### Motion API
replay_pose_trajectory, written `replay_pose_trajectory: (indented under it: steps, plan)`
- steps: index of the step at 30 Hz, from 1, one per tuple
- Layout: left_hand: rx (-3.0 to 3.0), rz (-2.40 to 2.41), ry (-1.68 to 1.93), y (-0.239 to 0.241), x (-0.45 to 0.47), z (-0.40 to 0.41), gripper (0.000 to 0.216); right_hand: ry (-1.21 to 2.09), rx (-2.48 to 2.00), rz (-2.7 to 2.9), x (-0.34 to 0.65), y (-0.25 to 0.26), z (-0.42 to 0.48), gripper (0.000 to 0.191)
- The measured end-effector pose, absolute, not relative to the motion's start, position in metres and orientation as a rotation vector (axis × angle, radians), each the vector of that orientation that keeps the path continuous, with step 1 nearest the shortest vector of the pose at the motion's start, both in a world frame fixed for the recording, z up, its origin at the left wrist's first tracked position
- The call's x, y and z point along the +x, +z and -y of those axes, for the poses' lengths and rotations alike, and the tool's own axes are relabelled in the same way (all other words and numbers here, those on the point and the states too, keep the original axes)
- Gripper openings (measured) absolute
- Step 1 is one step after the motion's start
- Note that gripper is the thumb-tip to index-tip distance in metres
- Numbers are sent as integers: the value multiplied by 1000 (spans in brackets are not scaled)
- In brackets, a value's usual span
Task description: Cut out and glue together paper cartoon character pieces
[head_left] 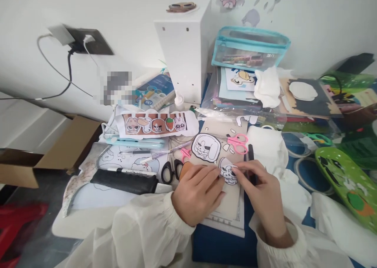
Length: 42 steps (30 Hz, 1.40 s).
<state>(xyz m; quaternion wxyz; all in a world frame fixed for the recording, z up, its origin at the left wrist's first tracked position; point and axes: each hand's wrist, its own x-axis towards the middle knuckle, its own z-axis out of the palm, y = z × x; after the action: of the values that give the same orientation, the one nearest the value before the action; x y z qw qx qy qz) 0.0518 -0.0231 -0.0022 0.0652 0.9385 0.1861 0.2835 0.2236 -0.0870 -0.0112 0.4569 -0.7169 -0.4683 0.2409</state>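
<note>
A small paper cutout (227,173) with a black-outlined cartoon character is between my hands, over a beige sheet (231,197). My right hand (262,193) pinches its right edge between thumb and forefinger. My left hand (200,193) is closed, its bent fingertips at the cutout's left edge; its palm side is hidden. A flat orange-brown piece (185,169) shows beside the left knuckles. Just above lies a larger cutout (206,147) with a character drawn inside a thick black outline. Pink scissors (238,143) and black-handled scissors (172,171) lie close by.
A printed strip of cartoon stickers (156,124) lies at the back left, above a black pouch-like object (125,180). On the right are tape rolls (312,173) and a green pencil case (347,181). Behind stand a white box (182,52) and a clear blue-edged pouch (250,50).
</note>
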Motion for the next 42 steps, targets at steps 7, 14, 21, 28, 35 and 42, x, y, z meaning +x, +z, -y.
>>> replay_pose_trajectory:
  steps: [7, 14, 21, 28, 35, 42]
  plan:
    - [2809, -588, 843, -2, 52, 22, 18, 487, -1769, 1228, 223, -13, 92, 3]
    - [2794, -622, 830, -3, 52, 24, 17, 446, -1784, 1302, 221, -10, 91, 6]
    - [2832, -595, 799, -3, 52, 24, 19, 438, -1797, 1299, 220, -11, 91, 7]
    - [2831, -596, 779, -2, 52, 22, 18, 476, -1809, 994, 226, -15, 96, 5]
    - [2899, -505, 683, -2, 52, 24, 28, 451, -1806, 919, 225, -14, 96, 5]
    - [2919, -487, 574, -2, 51, 26, 36, 431, -1809, 925, 225, -11, 96, 4]
